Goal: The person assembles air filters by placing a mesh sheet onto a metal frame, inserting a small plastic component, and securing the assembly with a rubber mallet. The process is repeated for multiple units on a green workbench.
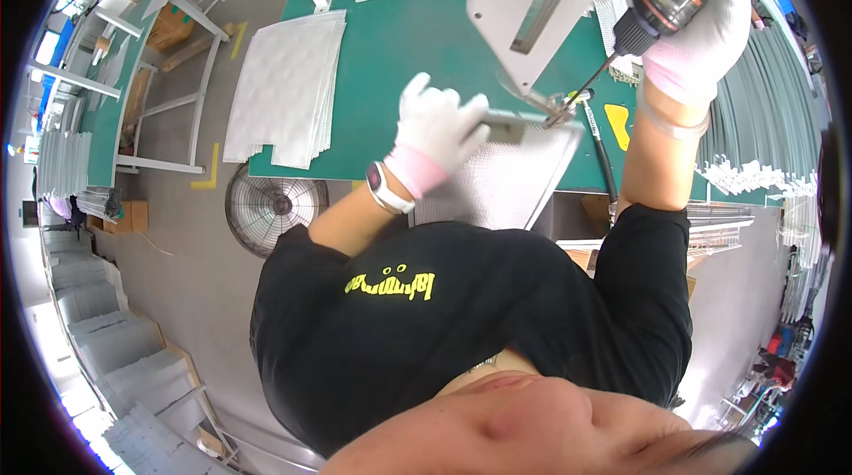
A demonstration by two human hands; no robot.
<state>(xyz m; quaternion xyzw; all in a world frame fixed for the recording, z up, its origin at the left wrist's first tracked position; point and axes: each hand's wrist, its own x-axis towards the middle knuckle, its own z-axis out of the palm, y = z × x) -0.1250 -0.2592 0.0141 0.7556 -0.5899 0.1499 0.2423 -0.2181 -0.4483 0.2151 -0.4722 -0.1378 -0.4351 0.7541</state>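
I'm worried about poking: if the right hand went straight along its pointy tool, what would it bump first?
Probably the small metal piece by the mesh panel, though depth is hard to judge.

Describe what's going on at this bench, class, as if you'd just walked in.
A person in gloves is working on a framed mesh panel at a green table. The right hand grips a power driver, its bit pointing down at the panel's far right corner; contact is unclear. The left hand is at the panel's far left. White sheets lie stacked to the left.
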